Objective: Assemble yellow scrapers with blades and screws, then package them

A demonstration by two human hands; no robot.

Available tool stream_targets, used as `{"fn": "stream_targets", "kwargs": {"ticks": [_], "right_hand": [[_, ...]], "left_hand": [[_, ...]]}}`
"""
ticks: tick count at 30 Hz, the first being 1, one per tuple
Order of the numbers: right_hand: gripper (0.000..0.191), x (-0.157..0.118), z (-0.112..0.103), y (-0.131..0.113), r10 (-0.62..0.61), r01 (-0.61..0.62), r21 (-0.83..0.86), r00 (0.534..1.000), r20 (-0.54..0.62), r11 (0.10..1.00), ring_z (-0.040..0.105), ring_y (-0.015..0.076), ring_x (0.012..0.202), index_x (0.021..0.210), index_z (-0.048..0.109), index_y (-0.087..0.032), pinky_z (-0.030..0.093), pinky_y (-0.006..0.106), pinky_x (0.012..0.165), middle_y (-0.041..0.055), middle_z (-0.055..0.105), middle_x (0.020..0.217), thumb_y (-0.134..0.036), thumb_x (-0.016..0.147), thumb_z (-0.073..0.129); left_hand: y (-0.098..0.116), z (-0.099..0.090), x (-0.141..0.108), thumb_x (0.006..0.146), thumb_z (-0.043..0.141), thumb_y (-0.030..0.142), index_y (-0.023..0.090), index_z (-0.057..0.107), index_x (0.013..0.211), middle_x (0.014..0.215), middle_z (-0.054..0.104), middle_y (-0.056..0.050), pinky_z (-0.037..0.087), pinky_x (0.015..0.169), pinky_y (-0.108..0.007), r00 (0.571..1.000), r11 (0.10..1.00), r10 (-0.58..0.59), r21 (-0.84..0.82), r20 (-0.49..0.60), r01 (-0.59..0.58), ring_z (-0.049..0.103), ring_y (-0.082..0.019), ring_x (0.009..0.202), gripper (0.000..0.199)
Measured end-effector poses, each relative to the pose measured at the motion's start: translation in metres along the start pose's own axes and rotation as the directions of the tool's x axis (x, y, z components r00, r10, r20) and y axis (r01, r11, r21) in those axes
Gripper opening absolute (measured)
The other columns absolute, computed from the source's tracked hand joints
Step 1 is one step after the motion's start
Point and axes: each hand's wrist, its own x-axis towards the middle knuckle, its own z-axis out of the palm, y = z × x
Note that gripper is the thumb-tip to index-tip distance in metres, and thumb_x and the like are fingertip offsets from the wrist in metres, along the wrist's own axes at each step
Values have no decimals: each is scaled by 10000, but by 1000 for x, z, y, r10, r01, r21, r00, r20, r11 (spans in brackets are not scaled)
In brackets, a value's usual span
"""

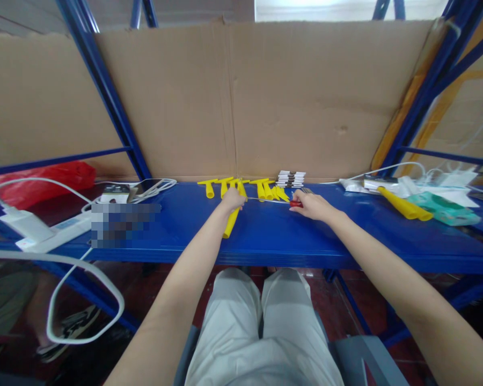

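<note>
So I've got my left hand (pixel 233 200) closed around a bright yellow piece (pixel 231 225), smooth with a rounded tube end, left of the white stack (pixel 291 179) and closer to me. My right hand (pixel 314 206) grips a red-handled tool (pixel 295 203), thin shaft, in front of that stack.

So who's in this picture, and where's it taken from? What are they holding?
There's no robot, just a person using bare hands. One camera, worn on their head, looks forward and down, so we see nearly what they see. On the blue table, yellow pieces lie in a row near a small white stack, with cardboard behind. The left hand grips a longer yellow tube. The right hand holds a red-handled tool, maybe a screwdriver, pointing toward the left hand. Fingers hide its tip.
</note>
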Motion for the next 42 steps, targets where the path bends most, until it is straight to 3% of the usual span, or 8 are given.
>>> {"fn": "stream_targets", "kwargs": {"ticks": [4, 10, 15, 25, 30, 36, 42], "right_hand": [[203, 0, 0, 2, -21, 19, -60, 999, -28, 998, 619, 216, 802, 944, 570, -199, 385, 282, 647, 78, 683, 893, -362, 850, 492], [234, 0, -1, 2, -52, 52, -26, 999, 6, 998, 618, 209, 843, 886, 597, -204, 378, 274, 640, 75, 687, 914, -383, 874, 446], [232, 4, 7, 8, -33, 34, 45, 999, -25, 998, 603, 189, 731, 941, 557, -199, 360, 255, 588, 54, 679, 826, -376, 792, 571], [220, 3, 5, 8, -86, 75, 179, 995, 58, 981, 578, 164, 665, 797, 582, -193, 357, 248, 580, 55, 665, 762, -368, 856, 462], [181, 4, 8, 9, -23, 22, 122, 1000, 7, 992, 577, 171, 671, 883, 539, -195, 344, 242, 559, 46, 663, 771, -324, 768, 595], [173, 1, 2, 7, -35, 34, 31, 999, 15, 999, 603, 191, 743, 875, 569, -206, 355, 255, 587, 59, 678, 834, -368, 822, 536], [205, 3, 0, 10, -46, 40, 103, 998, 53, 994, 611, 188, 808, 908, 606, -205, 398, 260, 653, 67, 684, 913, -338, 872, 454]], "left_hand": [[0, 1, 0, 734, 543, 91, 52, 634, 725, 637, 662, -103, 468, 557, -212, 1000, 999, 4, 42, 8, -5, 621, -142, 556, 99], [-1, 2, 1, 725, 559, 98, 30, 645, 795, 707, 687, -133, 483, 565, -231, 1000, 1000, -3, 18, 2, 3, 643, -163, 585, 130], [-1, 2, 1, 730, 565, 105, 40, 639, 755, 672, 677, -122, 485, 578, -226, 1000, 1000, 0, 26, 11, 0, 643, -156, 589, 102], [2, -1, -3, 727, 553, 85, 51, 629, 724, 659, 676, -109, 474, 551, -212, 1000, 1000, 5, 22, 1, -5, 632, -143, 557, 83], [2, 0, -2, 733, 552, 101, 64, 618, 666, 628, 663, -106, 470, 548, -212, 1000, 1000, 19, 25, 1, -19, 632, -147, 561, 102], [2, 0, -3, 735, 560, 110, 77, 607, 679, 643, 665, -100, 463, 530, -206, 1000, 1000, 24, 20, -10, -24, 624, -139, 547, 80], [0, 2, -1, 739, 561, 122, 81, 608, 696, 632, 664, -98, 469, 540, -210, 999, 999, 37, 39, -9, -36, 636, -150, 569, 76]]}}
